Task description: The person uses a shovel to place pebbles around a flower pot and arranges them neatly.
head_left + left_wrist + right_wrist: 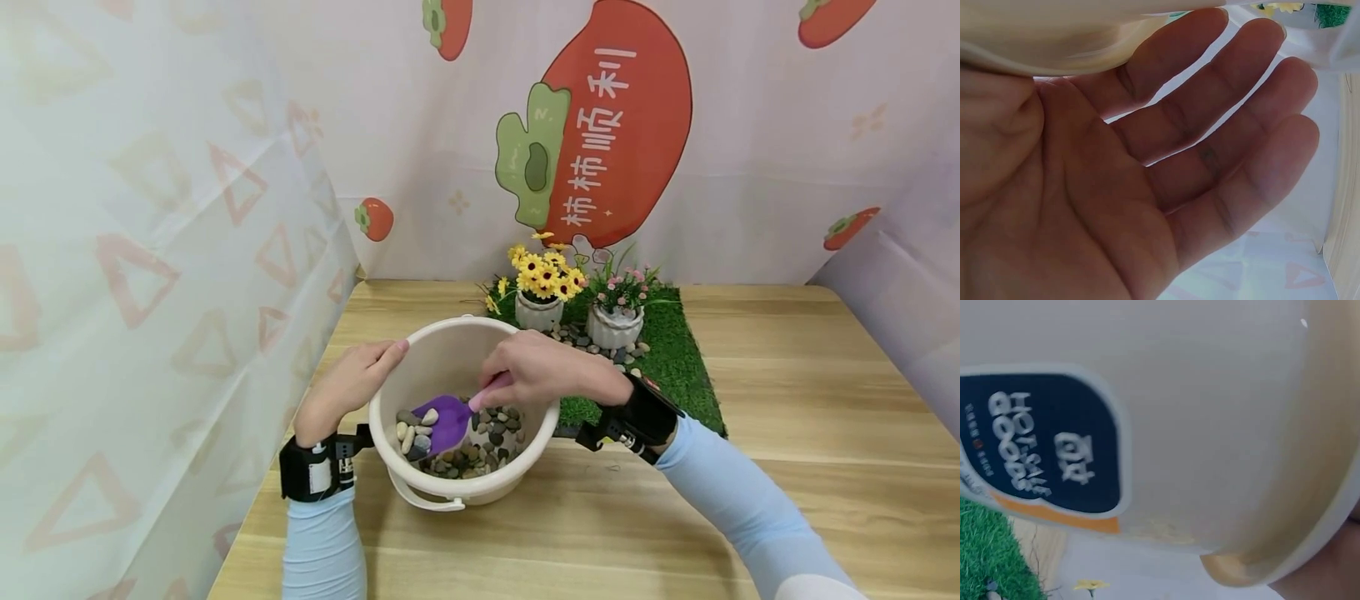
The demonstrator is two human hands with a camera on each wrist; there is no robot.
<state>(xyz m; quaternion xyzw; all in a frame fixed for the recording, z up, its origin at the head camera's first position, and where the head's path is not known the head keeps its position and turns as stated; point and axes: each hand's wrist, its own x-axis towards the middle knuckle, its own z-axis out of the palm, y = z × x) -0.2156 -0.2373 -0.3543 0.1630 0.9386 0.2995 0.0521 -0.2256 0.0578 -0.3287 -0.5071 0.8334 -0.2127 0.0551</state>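
Observation:
A cream bucket (459,329) stands on the table with several pebbles (491,433) in its bottom. Inside it, my right hand (536,367) grips the pink handle of a purple toy shovel (450,425). The blade lies tilted over the pebbles, and several grey and cream stones (417,432) rest on its left part. At the bucket's left rim, my left hand (348,383) holds on with the thumb at the rim. In the left wrist view its fingers (1210,112) stretch along the outer wall. The bucket's labelled side (1210,425) fills the right wrist view and hides the shovel.
Behind the bucket lies a mat of artificial grass (682,358). On it stand a pot of yellow flowers (543,279) and a pot of pink flowers (618,304), with loose pebbles (573,335) around them. The bucket's handle (427,500) hangs at its front.

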